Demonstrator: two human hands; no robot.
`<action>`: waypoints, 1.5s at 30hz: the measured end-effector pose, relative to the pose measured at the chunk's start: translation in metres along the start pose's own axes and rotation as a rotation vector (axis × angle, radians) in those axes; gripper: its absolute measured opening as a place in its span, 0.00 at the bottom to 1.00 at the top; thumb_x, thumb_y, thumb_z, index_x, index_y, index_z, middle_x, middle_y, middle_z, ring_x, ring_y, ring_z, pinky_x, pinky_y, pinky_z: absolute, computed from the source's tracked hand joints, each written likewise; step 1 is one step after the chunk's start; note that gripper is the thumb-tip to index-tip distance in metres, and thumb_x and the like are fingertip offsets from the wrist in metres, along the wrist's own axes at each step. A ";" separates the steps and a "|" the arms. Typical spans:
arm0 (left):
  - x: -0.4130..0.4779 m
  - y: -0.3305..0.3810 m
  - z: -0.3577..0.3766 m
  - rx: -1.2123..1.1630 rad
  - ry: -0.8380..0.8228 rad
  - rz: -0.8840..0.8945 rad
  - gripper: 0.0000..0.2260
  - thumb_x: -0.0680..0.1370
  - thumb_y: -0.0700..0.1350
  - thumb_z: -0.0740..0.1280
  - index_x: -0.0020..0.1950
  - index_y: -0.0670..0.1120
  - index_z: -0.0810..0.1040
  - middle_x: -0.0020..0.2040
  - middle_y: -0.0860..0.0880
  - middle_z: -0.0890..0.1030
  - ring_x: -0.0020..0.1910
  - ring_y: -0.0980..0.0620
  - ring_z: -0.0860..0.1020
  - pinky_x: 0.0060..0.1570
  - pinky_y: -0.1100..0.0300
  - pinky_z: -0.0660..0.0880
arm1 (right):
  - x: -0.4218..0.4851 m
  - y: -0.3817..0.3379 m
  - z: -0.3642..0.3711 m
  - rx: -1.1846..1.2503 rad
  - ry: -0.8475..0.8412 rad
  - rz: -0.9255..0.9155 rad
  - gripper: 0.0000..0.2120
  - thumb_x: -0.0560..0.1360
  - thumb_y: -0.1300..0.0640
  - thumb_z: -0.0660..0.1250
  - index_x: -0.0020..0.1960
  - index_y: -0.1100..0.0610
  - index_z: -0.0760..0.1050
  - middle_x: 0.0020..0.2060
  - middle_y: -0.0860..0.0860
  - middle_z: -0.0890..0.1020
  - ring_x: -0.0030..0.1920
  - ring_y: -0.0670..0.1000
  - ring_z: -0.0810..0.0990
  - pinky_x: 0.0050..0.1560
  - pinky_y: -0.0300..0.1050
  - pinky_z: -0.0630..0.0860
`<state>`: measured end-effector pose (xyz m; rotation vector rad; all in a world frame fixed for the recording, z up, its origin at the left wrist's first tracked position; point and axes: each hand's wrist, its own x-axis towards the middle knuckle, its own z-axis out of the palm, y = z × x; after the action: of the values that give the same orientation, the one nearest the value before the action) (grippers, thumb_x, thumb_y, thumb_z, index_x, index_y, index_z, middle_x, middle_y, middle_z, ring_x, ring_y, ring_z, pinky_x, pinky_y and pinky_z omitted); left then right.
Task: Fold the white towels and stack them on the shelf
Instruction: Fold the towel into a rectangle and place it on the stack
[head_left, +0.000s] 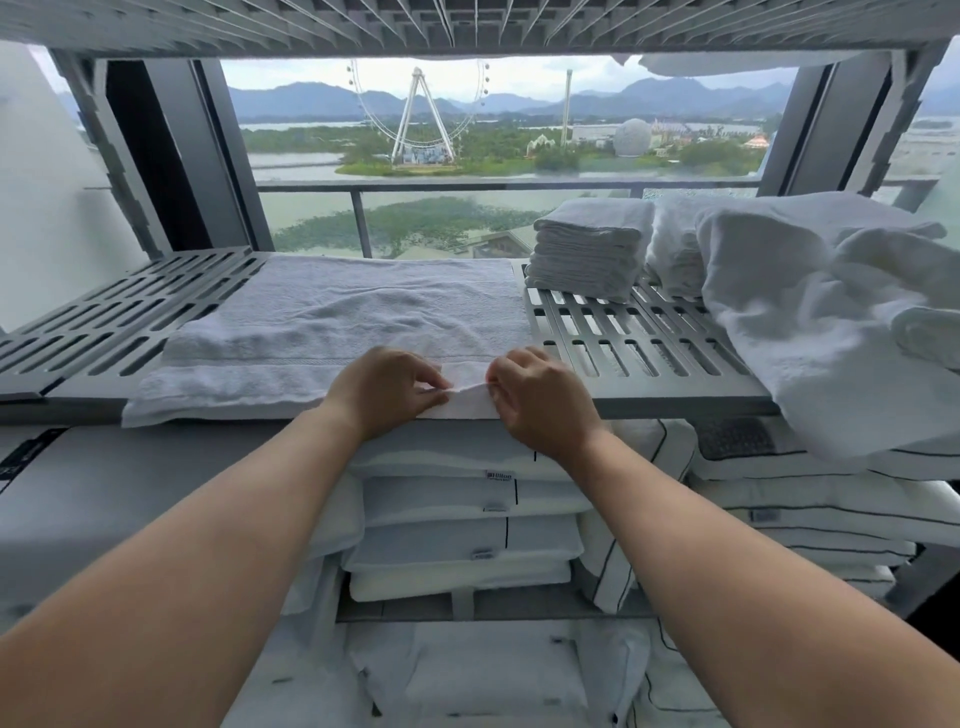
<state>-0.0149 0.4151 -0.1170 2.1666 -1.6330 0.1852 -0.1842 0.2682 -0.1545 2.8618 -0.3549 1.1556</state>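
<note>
A white towel (353, 317) lies spread flat across the middle of the grey slatted shelf (639, 353), its near edge hanging over the front rail. My left hand (387, 389) and my right hand (540, 400) pinch that near edge close together, lifting a small ridge of cloth between them. A neat stack of folded white towels (589, 249) stands at the back right of the same shelf. To its right lies a loose heap of unfolded white towels (810, 291), spilling over the shelf's front edge.
Another slatted shelf (467, 26) sits close overhead. The shelf's left part (114, 317) is bare slats. Stacked white pillows (457, 525) fill the level below. Behind the rack is a window with a balcony railing (358, 208).
</note>
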 end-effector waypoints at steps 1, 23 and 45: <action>-0.001 0.001 0.002 0.015 0.009 -0.009 0.08 0.76 0.53 0.73 0.52 0.54 0.87 0.59 0.52 0.84 0.60 0.51 0.81 0.60 0.54 0.75 | -0.001 -0.003 0.001 0.019 0.041 0.027 0.06 0.78 0.57 0.65 0.47 0.58 0.78 0.42 0.53 0.81 0.45 0.56 0.79 0.44 0.49 0.77; 0.067 -0.001 0.033 0.041 -0.228 -0.193 0.20 0.83 0.58 0.57 0.75 0.58 0.69 0.78 0.50 0.66 0.77 0.50 0.63 0.75 0.48 0.59 | 0.028 0.011 0.023 0.161 -0.047 0.432 0.07 0.80 0.60 0.61 0.52 0.57 0.77 0.42 0.56 0.84 0.42 0.58 0.82 0.41 0.50 0.79; 0.032 -0.005 0.030 -0.139 -0.006 -0.026 0.08 0.77 0.54 0.71 0.52 0.53 0.77 0.60 0.49 0.80 0.57 0.46 0.78 0.62 0.49 0.72 | 0.007 0.017 0.015 0.192 0.001 0.239 0.03 0.78 0.62 0.64 0.51 0.59 0.76 0.45 0.55 0.82 0.44 0.55 0.79 0.45 0.45 0.76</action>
<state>-0.0043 0.3755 -0.1339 2.0844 -1.5718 0.0559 -0.1729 0.2489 -0.1610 3.0492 -0.6350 1.2931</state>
